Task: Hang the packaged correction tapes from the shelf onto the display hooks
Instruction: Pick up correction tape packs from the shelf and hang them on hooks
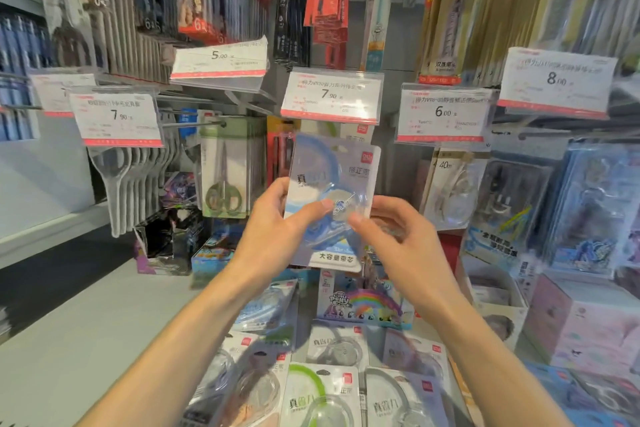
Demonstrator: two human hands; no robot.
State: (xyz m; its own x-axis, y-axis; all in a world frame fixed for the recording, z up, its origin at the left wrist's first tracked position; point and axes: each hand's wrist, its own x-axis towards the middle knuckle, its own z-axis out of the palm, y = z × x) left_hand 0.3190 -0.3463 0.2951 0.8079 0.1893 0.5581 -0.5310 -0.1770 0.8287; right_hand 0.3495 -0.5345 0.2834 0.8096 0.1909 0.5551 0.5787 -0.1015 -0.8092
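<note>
Closest in, down at 6 o'clock, a heap of packs lies loose on the shelf, white cards with clear blisters, one with a green arc. Above that both arms reach up to the middle of the view. The left hand pinches a blue pack by its left edge, thumb across the front. The right hand nips the clear blister from 3 o'clock with its fingertips. That pack is a bluish card, red logo at the top right corner, white strip at the bottom, held upright just under the 7.90 tag. Scissors hang at 9 o'clock behind it. The hook itself is too blurry to make out.
</note>
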